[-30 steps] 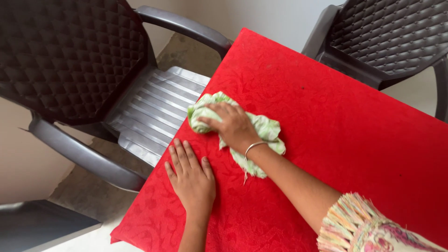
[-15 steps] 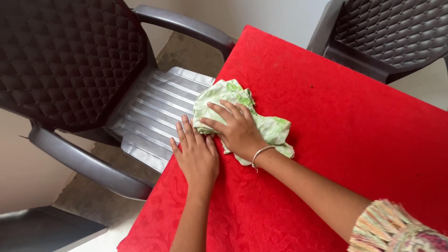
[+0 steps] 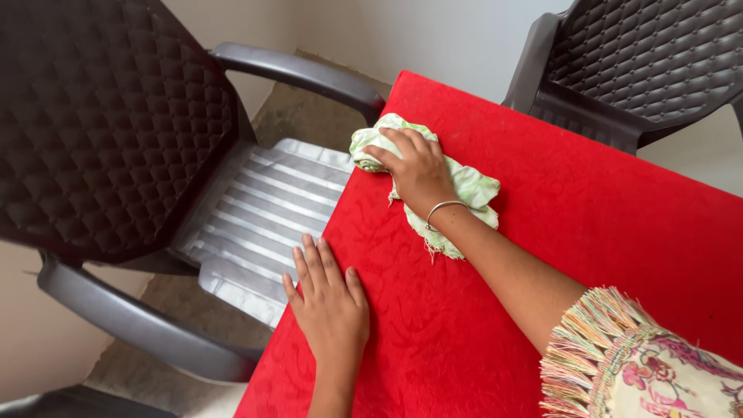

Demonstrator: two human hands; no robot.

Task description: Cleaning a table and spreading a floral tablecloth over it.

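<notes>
Pressing my right hand (image 3: 418, 172) on the green cloth (image 3: 470, 188), fingers curled over it, I hold it near the table's (image 3: 588, 232) far left edge. My left hand (image 3: 331, 306) lies open and flat nearer me, beside a dark chair (image 3: 116, 131).

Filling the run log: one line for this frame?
right hand: pressing green cloth on red table | left hand: flat near table edge | dark chair beside

Embossed red tablecloth (image 3: 588, 232), quilted plastic chair (image 3: 108, 131)
</notes>
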